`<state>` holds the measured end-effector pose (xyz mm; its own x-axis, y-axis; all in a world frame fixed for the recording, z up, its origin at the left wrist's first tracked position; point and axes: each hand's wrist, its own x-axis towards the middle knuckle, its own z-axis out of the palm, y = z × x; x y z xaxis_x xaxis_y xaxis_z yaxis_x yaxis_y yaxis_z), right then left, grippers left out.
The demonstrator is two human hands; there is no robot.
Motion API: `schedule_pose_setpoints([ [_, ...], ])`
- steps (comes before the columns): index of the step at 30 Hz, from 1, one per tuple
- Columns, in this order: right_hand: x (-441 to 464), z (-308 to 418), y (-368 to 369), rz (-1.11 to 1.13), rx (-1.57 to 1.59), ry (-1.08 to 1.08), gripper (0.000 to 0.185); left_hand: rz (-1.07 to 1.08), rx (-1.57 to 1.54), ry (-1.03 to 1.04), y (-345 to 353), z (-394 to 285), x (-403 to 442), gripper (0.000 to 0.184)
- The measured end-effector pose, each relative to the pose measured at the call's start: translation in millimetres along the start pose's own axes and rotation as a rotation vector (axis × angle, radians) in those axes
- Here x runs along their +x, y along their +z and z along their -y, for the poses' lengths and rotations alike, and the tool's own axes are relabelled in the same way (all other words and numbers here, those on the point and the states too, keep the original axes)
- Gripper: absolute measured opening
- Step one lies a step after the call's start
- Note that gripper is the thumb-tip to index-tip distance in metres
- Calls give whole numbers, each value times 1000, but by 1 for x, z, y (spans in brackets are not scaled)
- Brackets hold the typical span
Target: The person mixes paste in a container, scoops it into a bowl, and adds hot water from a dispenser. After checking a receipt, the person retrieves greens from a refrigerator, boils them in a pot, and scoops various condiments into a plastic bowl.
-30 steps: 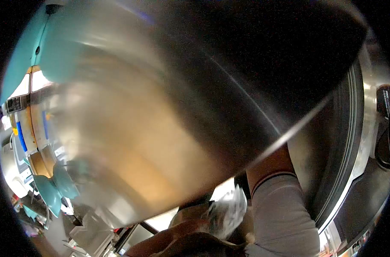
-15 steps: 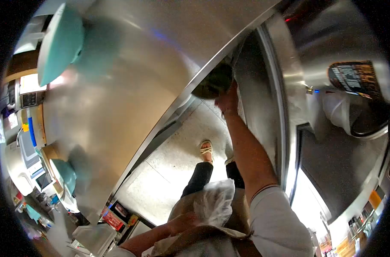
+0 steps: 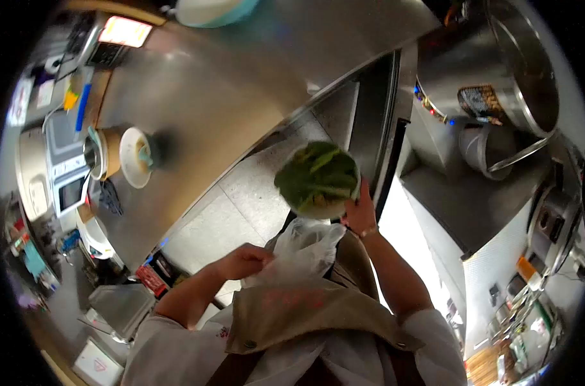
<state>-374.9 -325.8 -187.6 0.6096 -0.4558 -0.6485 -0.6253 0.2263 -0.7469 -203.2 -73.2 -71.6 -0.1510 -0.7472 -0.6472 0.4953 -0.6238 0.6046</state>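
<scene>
My right hand point(image 3: 361, 215) grips the rim of a bowl of green leaves point(image 3: 318, 177), held over the floor beside the steel counter. A pale edge of the bowl shows under the leaves. Closed on a clear plastic bag point(image 3: 305, 248), my left hand point(image 3: 244, 260) is in front of my apron, lower and to the left of the bowl. The bag hangs loosely between my two arms, just below the bowl.
A steel counter point(image 3: 209, 109) fills the upper left, with a white bowl point(image 3: 136, 157) and a teal-rimmed bowl point(image 3: 215, 9) on it. A large steel pot point(image 3: 466, 71) stands at the upper right. Pale floor tiles point(image 3: 209, 215) show below the counter.
My right hand has come back from low beside the counter, bringing the bowl of leaves up toward me. My left hand and the plastic bag have risen. The view has turned.
</scene>
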Motion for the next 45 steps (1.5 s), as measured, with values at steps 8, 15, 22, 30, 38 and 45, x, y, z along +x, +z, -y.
schedule_pose_setpoints([
  [8, -58, 162, 18, 68, 49, -104, 60, -448, -46, 456, -24, -41, -107, 16],
  [15, 95, 188, 100, -86, -109, -201, 63, -887, -504, 837, 20, -125, -140, 22],
  [22, -44, 327, 57, 237, -240, -658, 87, -881, -299, 794, -13, -140, -131, 15],
  [30, -21, 349, 3, 382, 197, -595, 54, -874, 558, 1272, 17, -264, -10, 32],
  [38, 102, 424, -101, 248, -144, -1058, 38, -784, -90, 733, 20, -385, 93, 45],
  [45, 151, 482, -140, 112, -585, -1648, 34, -423, -653, 871, -5, -452, 144, 43],
])
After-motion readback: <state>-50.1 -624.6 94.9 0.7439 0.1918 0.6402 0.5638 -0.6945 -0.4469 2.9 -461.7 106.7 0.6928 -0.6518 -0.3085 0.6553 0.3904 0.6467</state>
